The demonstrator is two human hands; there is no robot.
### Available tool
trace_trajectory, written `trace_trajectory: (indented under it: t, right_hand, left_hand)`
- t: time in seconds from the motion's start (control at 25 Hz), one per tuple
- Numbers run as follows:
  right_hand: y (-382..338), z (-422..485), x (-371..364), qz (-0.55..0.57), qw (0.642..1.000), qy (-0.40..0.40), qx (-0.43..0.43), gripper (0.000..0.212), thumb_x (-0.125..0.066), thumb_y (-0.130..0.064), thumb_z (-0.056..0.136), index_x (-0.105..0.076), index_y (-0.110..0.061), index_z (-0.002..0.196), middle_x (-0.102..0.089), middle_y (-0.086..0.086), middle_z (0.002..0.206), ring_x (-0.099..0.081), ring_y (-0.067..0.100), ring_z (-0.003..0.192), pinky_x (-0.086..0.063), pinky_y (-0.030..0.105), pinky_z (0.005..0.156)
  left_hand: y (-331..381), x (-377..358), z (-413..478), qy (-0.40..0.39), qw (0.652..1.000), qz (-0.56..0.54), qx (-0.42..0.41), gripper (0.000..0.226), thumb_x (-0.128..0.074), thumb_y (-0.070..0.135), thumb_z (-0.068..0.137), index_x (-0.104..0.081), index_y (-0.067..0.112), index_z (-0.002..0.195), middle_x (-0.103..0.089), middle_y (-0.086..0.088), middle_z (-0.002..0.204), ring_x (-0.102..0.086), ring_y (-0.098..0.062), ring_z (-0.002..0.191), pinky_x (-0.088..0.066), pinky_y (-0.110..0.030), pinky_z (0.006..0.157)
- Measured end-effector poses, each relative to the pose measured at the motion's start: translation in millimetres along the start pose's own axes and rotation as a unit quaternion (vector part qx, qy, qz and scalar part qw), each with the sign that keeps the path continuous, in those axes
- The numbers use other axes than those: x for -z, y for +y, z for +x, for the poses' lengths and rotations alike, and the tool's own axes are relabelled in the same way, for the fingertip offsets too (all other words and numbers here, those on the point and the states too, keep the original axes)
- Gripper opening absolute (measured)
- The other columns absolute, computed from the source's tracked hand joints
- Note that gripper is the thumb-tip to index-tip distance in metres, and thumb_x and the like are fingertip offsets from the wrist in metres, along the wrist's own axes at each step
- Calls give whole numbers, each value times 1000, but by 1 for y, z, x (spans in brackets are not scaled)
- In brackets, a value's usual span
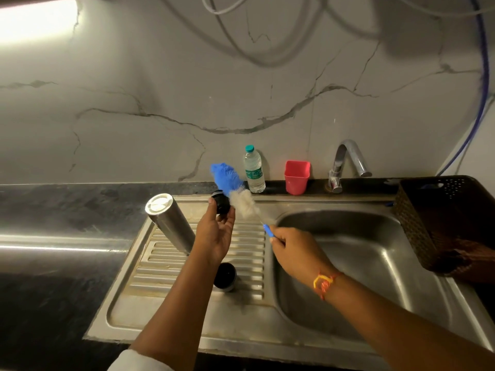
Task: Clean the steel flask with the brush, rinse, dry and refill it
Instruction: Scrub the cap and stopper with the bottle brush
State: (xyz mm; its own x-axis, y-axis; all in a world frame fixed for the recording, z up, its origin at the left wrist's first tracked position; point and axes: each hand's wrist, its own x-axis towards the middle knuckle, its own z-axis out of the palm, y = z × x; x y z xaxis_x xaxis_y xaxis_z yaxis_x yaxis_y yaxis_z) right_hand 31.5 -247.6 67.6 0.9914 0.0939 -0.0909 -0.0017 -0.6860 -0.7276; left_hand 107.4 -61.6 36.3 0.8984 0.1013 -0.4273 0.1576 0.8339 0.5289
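Note:
The steel flask (170, 222) stands upside down on the ribbed drainboard (150, 266), leaning left. My left hand (214, 234) holds the flask's black stopper (221, 201) between fingertips and thumb, above the drainboard. My right hand (290, 251) grips the blue handle of the bottle brush (238, 190). The brush's white and blue bristles point up and left and lie against the stopper. The flask's steel cup lid (225, 277) sits on the drainboard below my left wrist, its dark inside showing.
The steel sink basin (356, 253) is to the right, with a chrome tap (345, 162) behind it. A plastic water bottle (254, 170) and a red cup (296, 177) stand by the wall. A dark perforated basket (439, 218) sits at the right edge.

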Motion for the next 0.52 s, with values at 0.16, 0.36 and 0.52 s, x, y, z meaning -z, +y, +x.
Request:
trace_trajectory:
  t: [0.16,0.36,0.52]
  right_hand:
    - [5,10,3,-13,1000,9,-20,28,-48,-24,101,-68,-23,122,-70,0,86,-53,6,60,-34,15,49]
    - [5,-8,2,-10,1000,-21,-14,39,-48,-25,102,-56,-24,139,-73,2,98,-63,14,73,-44,21,58]
    - [4,4,4,9,1000,9,-26,40,-48,-24,102,-54,-22,141,-73,2,106,-63,14,76,-44,21,60]
  left_hand:
    - [-7,-2,-9,-47,996,79,7,40,-56,30,105,-56,4,134,-67,-23,128,-69,-28,117,-60,-32,90]
    - [7,2,-5,-43,996,80,-15,35,-55,29,106,-58,4,130,-65,-23,132,-69,-28,118,-59,-31,89]
    - [-2,10,-7,-57,987,147,2,44,-57,30,104,-53,0,136,-63,-25,133,-67,-30,120,-57,-34,97]
